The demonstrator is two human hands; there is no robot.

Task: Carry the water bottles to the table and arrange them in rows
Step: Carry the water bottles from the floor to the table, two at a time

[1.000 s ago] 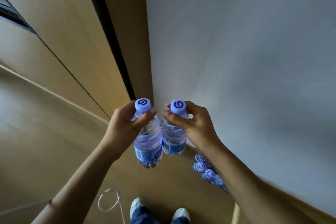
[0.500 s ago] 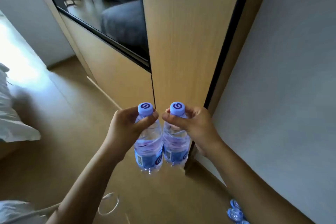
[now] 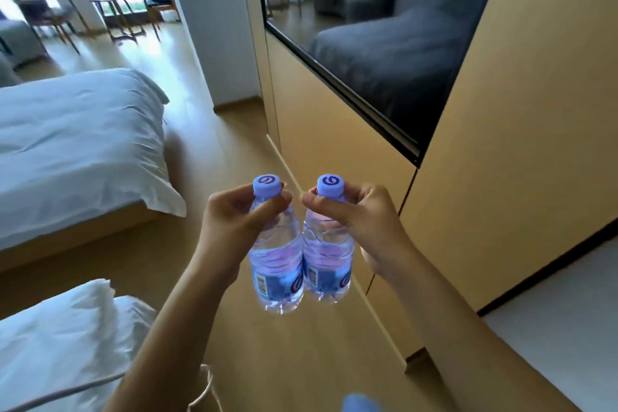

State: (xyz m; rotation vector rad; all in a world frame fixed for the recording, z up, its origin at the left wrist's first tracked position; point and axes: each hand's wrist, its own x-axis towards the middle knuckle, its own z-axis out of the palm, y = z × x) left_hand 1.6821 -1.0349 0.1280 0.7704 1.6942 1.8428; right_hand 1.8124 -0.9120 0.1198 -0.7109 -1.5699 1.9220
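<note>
two hands, left hand (image 3: 234, 227) and right hand (image 3: 361, 224), each gripping one of two water bottles (image 3: 277, 264)

both forearms were bare to the frame's lower edge, no sleeves showing. the left hand (image 3: 234, 224) and right hand (image 3: 363, 221) carried no rings, gloves or watch. fingernails were short and unpainted.

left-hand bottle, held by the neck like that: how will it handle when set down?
The left bottle looks full, so probably heavy for its size and likely to swing under the left hand, which grips only near the cap. Its thin ribbed wall would probably dent if squeezed. Tall and narrow, it may tip if set down tilted.
</note>
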